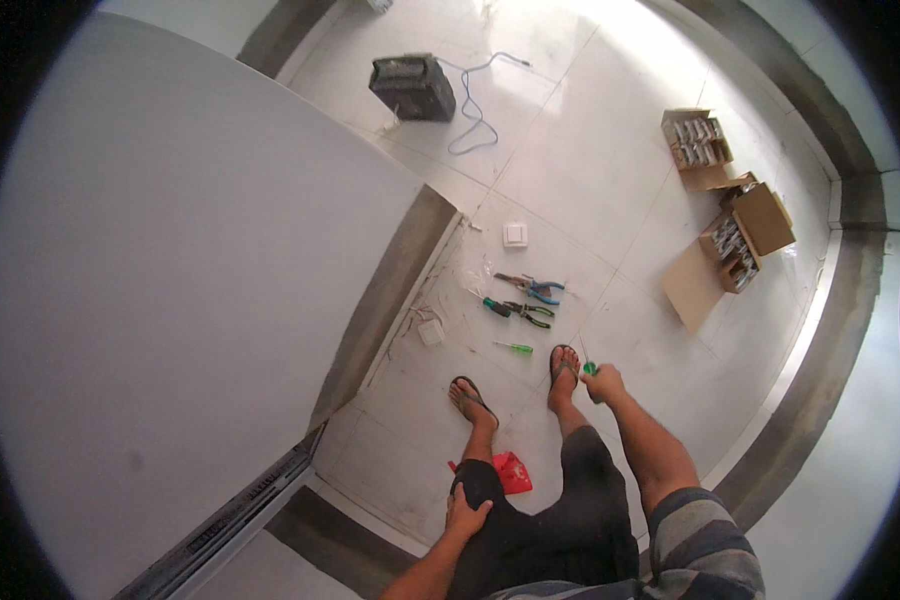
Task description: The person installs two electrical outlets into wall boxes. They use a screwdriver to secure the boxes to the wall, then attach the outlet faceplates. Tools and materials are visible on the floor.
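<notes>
I stand on a white tiled floor (590, 180) and look down at my feet in sandals. My right hand (604, 383) hangs by my right foot and is closed on a green-handled screwdriver (589, 367). My left hand (466, 517) rests flat on my left thigh and holds nothing. On the tiles in front of my feet lie blue-handled pliers (534, 289), dark green-handled pliers (530, 313), a dark screwdriver (496, 307) and a small green screwdriver (515, 347). A white wall switch plate (515, 235) lies further ahead.
A large white wall (170, 300) fills the left, with a grey skirting (390, 300). Open cardboard boxes (735, 235) of parts stand at the right. A dark box (413, 87) with a blue cable (475, 110) sits at the far end. A red packet (513, 472) lies behind my feet.
</notes>
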`<state>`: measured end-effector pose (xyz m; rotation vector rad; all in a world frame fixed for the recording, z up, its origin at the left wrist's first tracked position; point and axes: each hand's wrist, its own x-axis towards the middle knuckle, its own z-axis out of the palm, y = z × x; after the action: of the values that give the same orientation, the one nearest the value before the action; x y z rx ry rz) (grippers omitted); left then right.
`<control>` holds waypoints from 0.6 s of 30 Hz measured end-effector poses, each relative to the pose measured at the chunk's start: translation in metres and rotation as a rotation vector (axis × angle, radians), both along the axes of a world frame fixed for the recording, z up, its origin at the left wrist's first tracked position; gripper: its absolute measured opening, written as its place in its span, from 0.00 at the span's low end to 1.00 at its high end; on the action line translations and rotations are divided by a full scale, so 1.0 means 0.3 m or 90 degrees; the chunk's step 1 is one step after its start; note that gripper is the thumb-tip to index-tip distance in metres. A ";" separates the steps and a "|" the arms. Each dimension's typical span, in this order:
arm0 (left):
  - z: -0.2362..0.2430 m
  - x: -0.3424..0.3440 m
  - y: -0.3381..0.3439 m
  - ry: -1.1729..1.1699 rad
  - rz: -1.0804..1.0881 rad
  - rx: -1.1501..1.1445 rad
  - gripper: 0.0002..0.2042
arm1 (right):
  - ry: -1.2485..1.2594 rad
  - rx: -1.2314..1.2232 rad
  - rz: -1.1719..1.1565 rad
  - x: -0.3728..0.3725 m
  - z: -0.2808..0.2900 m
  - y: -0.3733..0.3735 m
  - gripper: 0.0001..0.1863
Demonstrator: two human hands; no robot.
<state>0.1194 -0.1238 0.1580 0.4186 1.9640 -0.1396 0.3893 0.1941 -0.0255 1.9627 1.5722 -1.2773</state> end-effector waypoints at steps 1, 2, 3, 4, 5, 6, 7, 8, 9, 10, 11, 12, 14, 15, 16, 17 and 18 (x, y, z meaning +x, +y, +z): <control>-0.037 0.011 0.020 0.020 -0.019 -0.033 0.46 | -0.008 -0.002 -0.008 -0.025 -0.068 0.039 0.30; -0.052 0.013 0.058 0.039 -0.042 -0.072 0.46 | -0.015 -0.011 -0.020 -0.053 -0.145 0.068 0.31; -0.057 0.014 0.072 0.061 -0.061 -0.116 0.45 | -0.017 -0.021 -0.021 -0.088 -0.206 0.096 0.30; -0.074 0.001 0.068 0.067 -0.081 -0.108 0.44 | -0.019 -0.029 -0.026 -0.117 -0.269 0.124 0.30; -0.099 -0.021 0.064 0.068 -0.105 -0.097 0.43 | -0.019 -0.018 -0.035 -0.124 -0.362 0.140 0.30; -0.127 -0.040 0.061 0.069 -0.127 -0.085 0.42 | -0.019 -0.005 -0.043 -0.117 -0.461 0.156 0.30; -0.139 -0.056 0.050 0.064 -0.131 -0.082 0.41 | -0.020 0.011 -0.041 -0.117 -0.547 0.169 0.30; -0.156 -0.074 0.044 0.063 -0.136 -0.071 0.40 | -0.017 0.035 -0.041 -0.129 -0.617 0.192 0.29; -0.175 -0.088 0.038 0.067 -0.138 -0.055 0.39 | -0.011 0.060 -0.063 -0.165 -0.655 0.219 0.28; -0.176 -0.098 0.025 0.074 -0.138 -0.052 0.39 | -0.004 0.079 -0.084 -0.202 -0.682 0.231 0.27; -0.183 -0.105 0.019 0.077 -0.140 -0.045 0.38 | -0.008 0.097 -0.100 -0.225 -0.719 0.248 0.27; -0.175 -0.109 0.012 0.078 -0.141 -0.044 0.37 | -0.013 0.109 -0.115 -0.244 -0.755 0.253 0.26; -0.165 -0.128 0.010 0.069 -0.119 -0.023 0.37 | -0.017 0.142 -0.129 -0.271 -0.814 0.261 0.25; -0.164 -0.141 0.013 0.062 -0.110 -0.009 0.37 | -0.016 0.162 -0.127 -0.279 -0.838 0.268 0.25; -0.168 -0.155 0.017 0.072 -0.128 -0.002 0.37 | -0.015 0.182 -0.126 -0.284 -0.860 0.270 0.25; -0.166 -0.162 0.022 0.082 -0.143 0.004 0.37 | -0.018 0.201 -0.131 -0.292 -0.873 0.272 0.24; -0.166 -0.170 0.028 0.092 -0.158 0.011 0.37 | -0.022 0.220 -0.137 -0.302 -0.885 0.272 0.24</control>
<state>0.0685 -0.1154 0.1082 0.6799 2.0489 -0.3201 0.2988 0.2758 -0.2910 2.4072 1.6952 -1.0953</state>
